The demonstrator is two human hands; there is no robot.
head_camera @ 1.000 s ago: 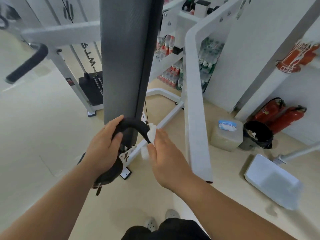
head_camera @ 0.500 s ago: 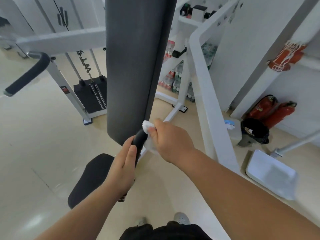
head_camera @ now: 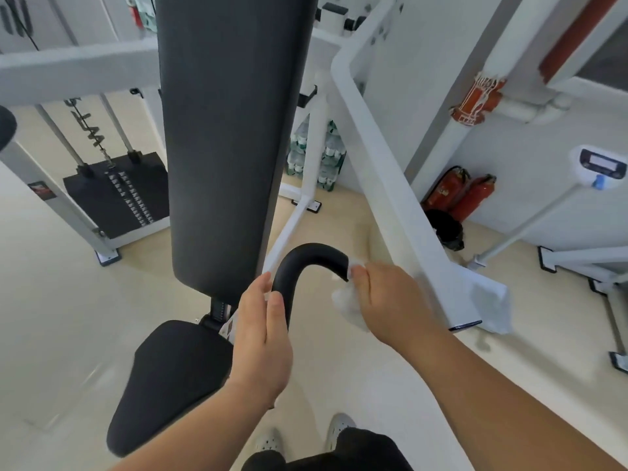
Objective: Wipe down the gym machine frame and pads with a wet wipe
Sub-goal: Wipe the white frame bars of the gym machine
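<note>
Steadying the curved black handle (head_camera: pixel 306 256) with the left hand (head_camera: pixel 261 338) curled round its near stem; pinching the crumpled wet wipe (head_camera: pixel 346 307) in the fingertips of the right hand (head_camera: pixel 390 300) against the handle's right tip, probably to clean it.

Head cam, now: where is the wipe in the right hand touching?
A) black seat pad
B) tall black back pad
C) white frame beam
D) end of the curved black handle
D: the right hand pinches the crumpled white wet wipe against the free end of the curved black padded handle, while the left hand grips the handle lower down.
</note>
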